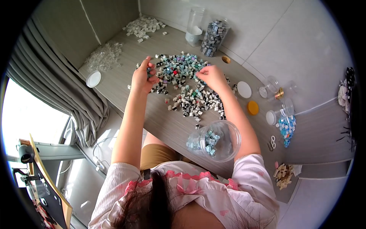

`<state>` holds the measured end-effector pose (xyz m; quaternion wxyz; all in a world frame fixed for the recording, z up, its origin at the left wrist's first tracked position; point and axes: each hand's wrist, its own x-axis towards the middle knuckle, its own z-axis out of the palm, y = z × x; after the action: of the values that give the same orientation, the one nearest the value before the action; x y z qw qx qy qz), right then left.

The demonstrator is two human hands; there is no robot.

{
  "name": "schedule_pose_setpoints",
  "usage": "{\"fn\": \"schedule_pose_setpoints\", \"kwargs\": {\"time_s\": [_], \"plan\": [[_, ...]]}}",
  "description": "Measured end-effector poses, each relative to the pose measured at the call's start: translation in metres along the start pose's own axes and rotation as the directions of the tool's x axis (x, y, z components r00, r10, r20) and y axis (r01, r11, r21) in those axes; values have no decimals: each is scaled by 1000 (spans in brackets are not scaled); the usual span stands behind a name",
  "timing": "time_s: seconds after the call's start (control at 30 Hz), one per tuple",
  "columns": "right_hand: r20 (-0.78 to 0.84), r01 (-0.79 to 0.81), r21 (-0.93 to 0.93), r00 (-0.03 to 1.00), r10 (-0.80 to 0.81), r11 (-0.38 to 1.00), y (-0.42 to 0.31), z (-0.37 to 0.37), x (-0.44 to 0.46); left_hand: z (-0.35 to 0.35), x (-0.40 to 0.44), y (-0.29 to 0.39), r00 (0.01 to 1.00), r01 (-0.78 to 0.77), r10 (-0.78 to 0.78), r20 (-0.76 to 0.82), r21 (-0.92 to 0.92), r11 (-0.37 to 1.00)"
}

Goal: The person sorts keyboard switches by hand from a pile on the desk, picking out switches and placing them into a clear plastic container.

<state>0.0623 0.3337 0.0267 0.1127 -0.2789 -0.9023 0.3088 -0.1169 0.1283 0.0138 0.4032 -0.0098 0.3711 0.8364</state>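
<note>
A mixed pile of small plastic pieces (179, 68), resembling keyboard switches in teal, black, white and purple, is spread over the desk. At its left edge is my left hand (142, 78), the fingers curled around a few teal pieces (149, 71). My right hand (214, 79) is at the pile's right side with thumb and fingertips pinched together; whatever is in the pinch is too small to make out. Closer to me lie mostly black and white pieces (198, 101). Below my right forearm, a clear plastic jar (232, 131) lies tilted with teal pieces (211, 143) inside.
White pieces (143, 26) and clear pieces (103, 57) lie at the back left, near a white lid (93, 79). A jar of grey pieces (214, 38) stands behind beside another jar (194, 28). Rightward are a yellow lid (252, 107), scissors (272, 142) and blue pieces (286, 128).
</note>
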Motion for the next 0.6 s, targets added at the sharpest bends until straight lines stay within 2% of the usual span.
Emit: {"fn": "schedule_pose_setpoints", "kwargs": {"time_s": [0.03,0.07,0.17,0.3,0.33,0.4,0.43,0.47,0.5,0.53,0.6], "plan": [[-7,5,-195,1000,-6,981,-11,0,-5,-1,0,0,999,-43,44,-15,26,999],[-17,-6,-290,1000,2,957,-16,4,-5,-2,0,1,996,-87,88,-29,52,995],[-7,19,-459,1000,-25,888,-13,21,3,5,-10,1,989,-122,130,-71,109,987],[0,37,-331,999,-39,943,-21,20,-2,10,-18,-3,984,-148,169,-49,286,947],[-5,18,-137,1000,-19,990,-13,23,3,9,-17,-6,983,-162,181,-24,339,927],[-1,-22,258,1000,23,966,15,26,15,4,-13,-7,981,-193,174,84,476,858],[218,-302,652,953,209,696,8,12,10,8,-13,-9,962,-270,240,132,612,743],[377,-379,838,922,85,393,20,5,12,14,-12,-15,937,-335,294,189,726,601],[470,-469,882,878,-87,42,24,-2,11,20,-11,-19,908,-387,331,255,813,436],[431,-433,901,901,-43,-31,27,-5,9,23,-6,-23,902,-414,287,322,835,362],[368,-370,929,927,69,17,25,-5,9,30,4,-33,870,-446,272,412,891,79]]}}
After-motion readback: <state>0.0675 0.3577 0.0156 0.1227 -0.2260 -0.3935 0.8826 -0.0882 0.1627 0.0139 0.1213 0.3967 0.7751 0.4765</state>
